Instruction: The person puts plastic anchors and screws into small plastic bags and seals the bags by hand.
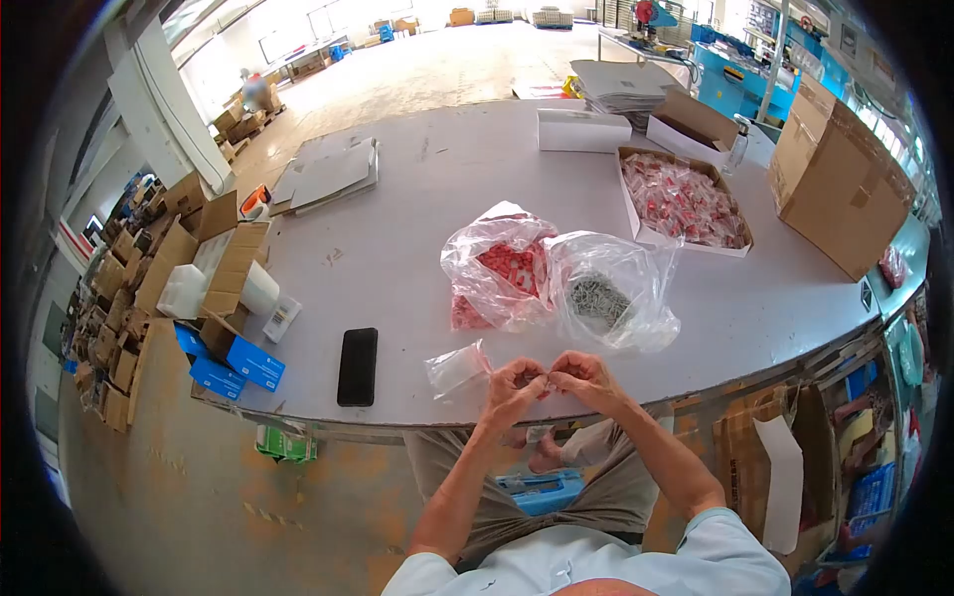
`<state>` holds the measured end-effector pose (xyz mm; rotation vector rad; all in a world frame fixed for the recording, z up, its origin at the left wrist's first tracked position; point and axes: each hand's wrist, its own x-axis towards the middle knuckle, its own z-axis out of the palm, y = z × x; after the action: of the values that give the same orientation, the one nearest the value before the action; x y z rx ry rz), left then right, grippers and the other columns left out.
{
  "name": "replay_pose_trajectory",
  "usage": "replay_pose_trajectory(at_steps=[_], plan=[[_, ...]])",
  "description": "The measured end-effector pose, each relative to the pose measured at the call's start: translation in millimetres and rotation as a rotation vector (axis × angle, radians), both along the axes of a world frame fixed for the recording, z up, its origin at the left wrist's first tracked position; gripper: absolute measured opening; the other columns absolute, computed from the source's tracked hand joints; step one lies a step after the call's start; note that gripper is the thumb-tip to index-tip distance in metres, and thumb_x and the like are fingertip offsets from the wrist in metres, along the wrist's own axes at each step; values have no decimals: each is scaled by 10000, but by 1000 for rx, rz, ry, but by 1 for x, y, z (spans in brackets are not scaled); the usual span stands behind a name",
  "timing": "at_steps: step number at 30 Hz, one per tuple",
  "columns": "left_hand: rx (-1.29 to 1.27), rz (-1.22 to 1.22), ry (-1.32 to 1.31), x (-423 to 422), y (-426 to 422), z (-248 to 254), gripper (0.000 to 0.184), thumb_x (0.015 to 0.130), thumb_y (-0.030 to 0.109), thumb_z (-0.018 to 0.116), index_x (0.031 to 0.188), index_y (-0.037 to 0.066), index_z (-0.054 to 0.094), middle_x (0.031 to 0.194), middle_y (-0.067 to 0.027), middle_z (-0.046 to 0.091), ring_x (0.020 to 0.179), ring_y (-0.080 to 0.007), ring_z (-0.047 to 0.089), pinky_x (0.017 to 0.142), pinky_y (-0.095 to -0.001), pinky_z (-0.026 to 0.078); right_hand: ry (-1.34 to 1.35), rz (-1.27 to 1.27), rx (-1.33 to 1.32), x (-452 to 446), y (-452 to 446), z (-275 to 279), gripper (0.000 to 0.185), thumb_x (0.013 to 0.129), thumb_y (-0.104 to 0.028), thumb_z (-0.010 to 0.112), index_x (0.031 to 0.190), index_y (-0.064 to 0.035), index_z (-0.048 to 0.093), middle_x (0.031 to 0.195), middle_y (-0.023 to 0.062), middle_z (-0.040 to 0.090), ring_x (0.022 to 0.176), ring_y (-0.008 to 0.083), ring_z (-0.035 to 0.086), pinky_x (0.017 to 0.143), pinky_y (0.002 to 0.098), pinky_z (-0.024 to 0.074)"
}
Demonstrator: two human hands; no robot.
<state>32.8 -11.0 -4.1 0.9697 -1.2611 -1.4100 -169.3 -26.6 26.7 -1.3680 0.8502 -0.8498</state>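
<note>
At the table's front edge my left hand (513,390) and my right hand (588,381) meet, fingertips pinched together. Something small, perhaps reddish, shows between them, but it is too hidden to name. Small clear plastic bags (457,371) lie just left of my left hand. Beyond my hands an open plastic bag holds many small red pieces (511,266). Beside it on the right, another open clear bag (651,316) contains a heap of thin grey metal pieces (598,298), which look like screws.
A white box (743,252) of small bagged red items stands back right, near a pump bottle (736,149) and a large cardboard carton (845,179). A black phone (358,368) lies on the left, beside blue boxes (234,366). Flat grey sheets (328,176) lie farther back.
</note>
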Motion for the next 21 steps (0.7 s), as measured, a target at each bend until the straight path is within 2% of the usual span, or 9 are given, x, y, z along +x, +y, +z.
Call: replay_pose_trajectory(at_steps=[6, 8, 11, 13, 14, 16, 17, 19, 21], plan=[[-6, 58, -42, -5, 1, 6, 78, 949, 28, 680, 1011, -18, 677, 892, -63, 717, 790, -117, 691, 729, -260, 580, -27, -58, -42, -3, -1, -10, 119, 976, -132, 678, 1010, -20, 658, 855, -3, 659, 763, 60, 588, 684, 234, 479], [31, 124, 90, -6, 1, 6, 64, 948, 28, 681, 1003, -6, 682, 886, -51, 711, 789, -110, 681, 737, -262, 577, -32, -104, -43, -5, 0, -13, 112, 976, -127, 677, 1012, -22, 658, 854, -1, 659, 762, 62, 588, 685, 235, 480], [23, 143, -19, -5, 2, 11, 54, 953, 23, 673, 1002, 6, 686, 887, -40, 707, 792, -108, 675, 730, -268, 569, -61, -151, -54, -4, 2, -20, 121, 977, -125, 677, 1019, -13, 658, 864, 6, 662, 765, 71, 592, 680, 244, 483], [54, 46, 42, -2, 0, 4, 55, 969, 42, 673, 1011, 7, 683, 877, -50, 713, 786, -117, 690, 714, -254, 565, -52, -89, -128, -3, 2, -22, 112, 980, -111, 679, 1045, -22, 662, 879, -11, 667, 816, 64, 606, 722, 231, 493], [61, 70, 30, -2, 3, 11, 57, 970, 42, 673, 1011, 4, 685, 879, -57, 717, 784, -123, 693, 717, -255, 566, -50, -129, -120, -4, 3, -19, 112, 980, -111, 679, 1045, -22, 662, 879, -11, 667, 816, 64, 606, 722, 231, 493], [73, 65, 16, -5, 4, 15, 59, 970, 43, 674, 1011, 1, 686, 882, -65, 721, 781, -129, 697, 720, -257, 568, -8, 6, -166, -6, 6, -6, 124, 979, -107, 678, 1069, -22, 674, 861, 2, 682, 806, 75, 604, 720, 246, 498], [50, 53, 29, -6, 5, 14, 62, 971, 40, 671, 1015, 0, 689, 888, -74, 728, 783, -137, 702, 731, -263, 572, -6, -22, -160, -7, 4, -6, 124, 979, -107, 678, 1069, -22, 674, 861, 2, 682, 806, 75, 604, 720, 246, 498], [35, 23, 42, -7, 5, 13, 66, 972, 38, 668, 1020, -1, 692, 895, -83, 736, 784, -145, 708, 741, -269, 575, 160, -26, -296, -11, 2, -10, 135, 983, -122, 679, 1087, -36, 687, 856, 24, 702, 798, 84, 603, 730, 268, 509], [6, 86, -37, -5, 6, 13, 90, 973, 34, 665, 1052, 1, 694, 904, -97, 748, 812, -169, 726, 780, -293, 589, 121, -20, -237, -12, 2, -13, 151, 999, -189, 683, 1078, -61, 696, 884, 44, 721, 844, 93, 633, 756, 276, 521]])
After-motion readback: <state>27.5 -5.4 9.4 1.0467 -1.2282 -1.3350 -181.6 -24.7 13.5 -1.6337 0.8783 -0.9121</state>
